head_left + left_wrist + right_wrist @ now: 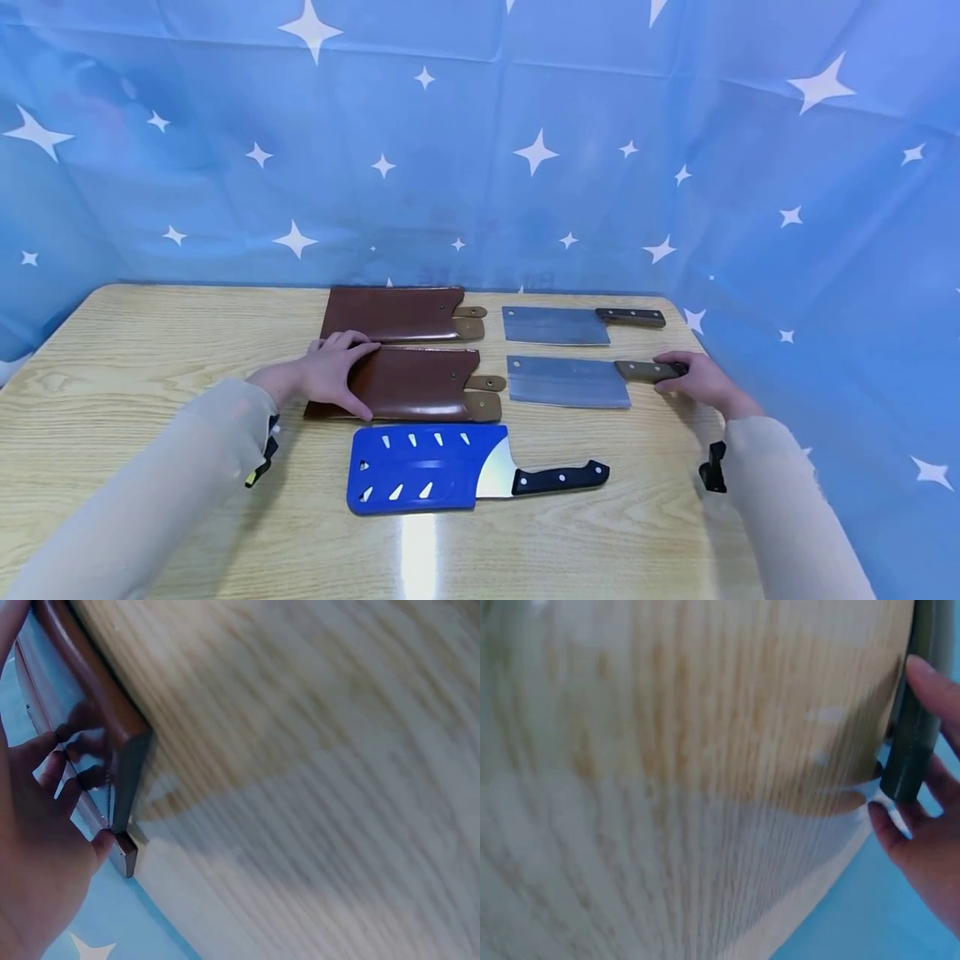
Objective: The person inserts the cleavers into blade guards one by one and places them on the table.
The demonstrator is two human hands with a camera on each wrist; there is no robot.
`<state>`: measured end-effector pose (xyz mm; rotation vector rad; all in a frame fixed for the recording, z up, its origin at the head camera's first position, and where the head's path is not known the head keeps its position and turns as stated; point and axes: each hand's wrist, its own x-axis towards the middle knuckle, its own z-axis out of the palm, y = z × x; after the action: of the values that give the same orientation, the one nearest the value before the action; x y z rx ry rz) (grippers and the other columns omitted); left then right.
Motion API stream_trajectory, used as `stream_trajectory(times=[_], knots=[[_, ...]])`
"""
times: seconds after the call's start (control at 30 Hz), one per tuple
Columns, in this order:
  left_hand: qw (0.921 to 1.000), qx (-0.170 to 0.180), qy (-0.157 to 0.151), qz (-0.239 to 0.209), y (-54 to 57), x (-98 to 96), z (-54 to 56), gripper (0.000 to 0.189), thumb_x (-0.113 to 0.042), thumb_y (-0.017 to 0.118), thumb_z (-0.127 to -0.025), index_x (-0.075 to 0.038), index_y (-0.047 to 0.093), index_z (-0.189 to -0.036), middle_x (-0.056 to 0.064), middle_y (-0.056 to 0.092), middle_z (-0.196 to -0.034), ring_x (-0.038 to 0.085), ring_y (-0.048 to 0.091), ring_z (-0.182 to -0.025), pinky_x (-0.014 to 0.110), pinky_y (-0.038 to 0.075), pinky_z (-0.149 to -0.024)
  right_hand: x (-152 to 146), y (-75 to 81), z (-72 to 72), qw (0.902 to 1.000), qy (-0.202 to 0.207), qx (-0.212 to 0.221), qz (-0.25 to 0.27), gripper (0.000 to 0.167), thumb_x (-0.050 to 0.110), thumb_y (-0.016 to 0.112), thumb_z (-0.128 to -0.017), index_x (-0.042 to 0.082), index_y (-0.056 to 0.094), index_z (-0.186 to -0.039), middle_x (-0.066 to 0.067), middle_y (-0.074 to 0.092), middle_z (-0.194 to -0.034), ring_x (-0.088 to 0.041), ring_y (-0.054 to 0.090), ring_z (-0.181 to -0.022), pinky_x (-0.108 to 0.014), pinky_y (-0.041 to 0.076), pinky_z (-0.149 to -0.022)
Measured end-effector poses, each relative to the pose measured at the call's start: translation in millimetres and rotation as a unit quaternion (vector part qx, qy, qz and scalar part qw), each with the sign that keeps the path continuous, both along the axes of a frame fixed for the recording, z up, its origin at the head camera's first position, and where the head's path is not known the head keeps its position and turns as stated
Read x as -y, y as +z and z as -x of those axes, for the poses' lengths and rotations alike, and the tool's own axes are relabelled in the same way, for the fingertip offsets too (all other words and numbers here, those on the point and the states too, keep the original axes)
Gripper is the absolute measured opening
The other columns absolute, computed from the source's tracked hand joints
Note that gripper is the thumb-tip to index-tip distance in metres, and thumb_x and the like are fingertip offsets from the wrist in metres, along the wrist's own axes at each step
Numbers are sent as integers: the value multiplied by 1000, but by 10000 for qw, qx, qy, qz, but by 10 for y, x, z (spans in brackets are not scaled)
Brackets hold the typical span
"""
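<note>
My left hand [330, 371] lies across the left end of the nearer brown leather sheath [420, 383]. Its fingers are spread, with the thumb at the sheath's near edge; the left wrist view shows fingertips [46, 742] touching the glossy surface. At the right, my right hand [705, 383] pinches the end of a wooden handle [641, 371] between thumb and fingers. That handle belongs to the nearer bare cleaver [566, 382], which lies flat, blade pointing left towards the sheath. In the right wrist view the handle [911, 750] sits between thumb and fingers.
Behind lie a second brown sheath [393, 315] and another bare cleaver [555, 325] with a dark handle. In front is a black-handled cleaver [558, 479] in a blue slotted blade cover [420, 471]. A blue starry cloth [465, 192] hangs around the wooden table [187, 325].
</note>
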<state>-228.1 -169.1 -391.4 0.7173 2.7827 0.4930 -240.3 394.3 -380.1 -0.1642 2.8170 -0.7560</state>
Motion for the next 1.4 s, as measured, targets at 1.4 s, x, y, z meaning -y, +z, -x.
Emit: stream_trajectory(times=[1.4], knots=[[9981,201,-480,-325,107,109,-123,116,-50,80,-60,-2,22,-148,23,26,-143,40,25,-127,58,35,-99,-252,293,-306,9730,-102,1052,2052,68,22,52,-96,-14,19,-142,-34,15,-145,8,55,-95,-23,50,-87]])
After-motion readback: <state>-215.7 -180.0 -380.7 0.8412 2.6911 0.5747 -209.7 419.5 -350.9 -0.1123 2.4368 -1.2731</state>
